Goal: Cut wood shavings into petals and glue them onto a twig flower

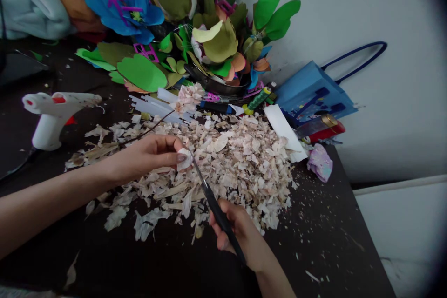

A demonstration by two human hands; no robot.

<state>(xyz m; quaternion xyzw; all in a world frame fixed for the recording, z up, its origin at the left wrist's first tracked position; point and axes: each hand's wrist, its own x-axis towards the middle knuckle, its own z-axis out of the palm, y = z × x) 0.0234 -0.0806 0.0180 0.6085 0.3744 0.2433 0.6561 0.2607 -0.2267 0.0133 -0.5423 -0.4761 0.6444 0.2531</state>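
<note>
While the left hand (153,153) pinched a pale petal (184,159) between thumb and fingers, the right hand (237,230) was closed around the dark handle of a thin metal-tipped tool (218,214). Tool seen edge-on, so exact type not clear. Its tip pointed up and left, right at the petal's edge; touching or just beside, couldn't tell. Petal sat above the scraps (244,163), a wide heap of dry, beige-pink bits spread over the dark table (324,242), with loose crumbs off to the right.

Just beyond the left hand, a brown stem (150,128) slanted up to a pale pink blossom (190,98); its lower part passed near the hand, couldn't tell if held. Behind the stem lay translucent sticks (143,104). White glue gun (52,118) with red trigger was on the far left, nozzle facing right.

At the back, a big bunch of craft flowers and leaves: blue flower (129,4), green leaf (141,73), more in olive and orange, some above a dark metal bowl (223,87). Green spool (260,98) was near the bowl. To the right, a white strip (284,132) lay by the heap's edge, blue bag (310,91) tilted against the wall (384,116), crumpled lilac wad (320,163) near the table edge.
</note>
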